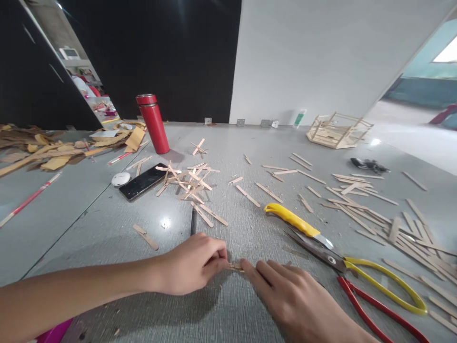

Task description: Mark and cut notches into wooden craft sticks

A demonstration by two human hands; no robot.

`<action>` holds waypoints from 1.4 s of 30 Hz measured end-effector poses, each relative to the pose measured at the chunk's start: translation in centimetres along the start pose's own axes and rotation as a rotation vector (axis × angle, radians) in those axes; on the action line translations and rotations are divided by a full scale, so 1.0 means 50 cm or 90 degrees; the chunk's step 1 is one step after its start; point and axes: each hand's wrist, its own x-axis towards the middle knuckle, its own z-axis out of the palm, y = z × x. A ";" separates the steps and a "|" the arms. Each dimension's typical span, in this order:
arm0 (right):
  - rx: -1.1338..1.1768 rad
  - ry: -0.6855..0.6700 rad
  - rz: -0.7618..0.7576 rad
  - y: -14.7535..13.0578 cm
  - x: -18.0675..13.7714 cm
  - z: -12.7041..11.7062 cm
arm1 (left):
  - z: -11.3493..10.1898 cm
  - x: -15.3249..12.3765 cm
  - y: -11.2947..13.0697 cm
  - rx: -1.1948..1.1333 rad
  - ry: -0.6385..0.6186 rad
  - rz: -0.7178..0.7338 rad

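My left hand [194, 264] is closed in a pinch on the left end of a short wooden craft stick [235, 267]. At the other end of the stick, the fingers of my right hand [282, 290] are closed on it, pressing low over the table. Most of the stick is covered by fingers. Just beyond my left hand lies a black pen [193, 221], partly hidden by it. Tin snips [332, 259] with one yellow and one red handle lie right of my right hand. A yellow utility knife [293, 220] rests against their blades.
Loose craft sticks [371, 209] spread over the right side. A pile of joined stick pieces [193, 181] lies beside a phone [143, 182], a white case [120, 179] and a red flask [153, 125]. A stick-built frame [339, 133] stands at the back right; brown scraps [46, 150] lie left.
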 end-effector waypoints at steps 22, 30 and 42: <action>-0.371 0.024 -0.022 -0.082 0.012 0.001 | 0.000 0.010 -0.018 -0.003 -0.015 0.021; -0.112 0.038 0.128 -0.058 0.012 0.019 | 0.003 0.010 -0.018 -0.013 0.003 0.013; -0.130 0.070 0.079 -0.032 0.021 0.004 | 0.011 0.008 -0.017 -0.082 0.043 -0.021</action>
